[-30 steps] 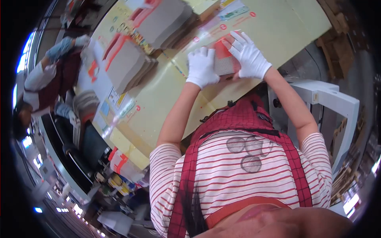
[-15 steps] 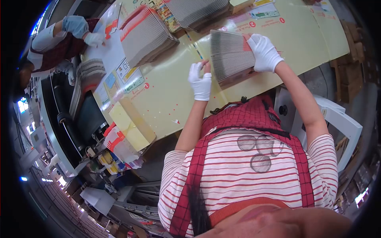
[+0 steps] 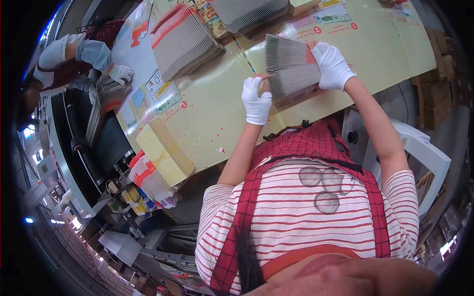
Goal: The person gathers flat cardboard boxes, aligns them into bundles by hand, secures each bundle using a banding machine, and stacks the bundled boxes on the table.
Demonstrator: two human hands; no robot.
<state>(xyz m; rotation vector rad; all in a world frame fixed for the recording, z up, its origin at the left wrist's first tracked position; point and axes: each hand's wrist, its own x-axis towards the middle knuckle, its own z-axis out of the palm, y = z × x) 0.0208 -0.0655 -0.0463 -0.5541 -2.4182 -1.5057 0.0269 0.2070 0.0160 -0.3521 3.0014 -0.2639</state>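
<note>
A fanned stack of thin grey-edged sheets (image 3: 291, 69) rests on the pale yellow table (image 3: 207, 118). Its right end, where a red patch shows, is gripped by my right hand (image 3: 333, 68), in a white glove with bare fingertips. At the stack's left edge is my left hand (image 3: 257, 101), gloved the same way, its thumb and fingertips drawn together by the sheet edges. Whether a sheet lies between those fingertips is too small to make out.
Two larger stacks, one red-edged (image 3: 185, 44) and one grey (image 3: 252, 12), stand farther back. At the left a co-worker's gloved hand (image 3: 121, 74) touches another stack (image 3: 111, 88). A yellow block (image 3: 165, 153) sits at the near left edge.
The view has shifted. My left hand has left the stack's side and come back to its left edge, fingers drawn in. The sheets are now fanned. The co-worker's hand has moved down onto a stack.
</note>
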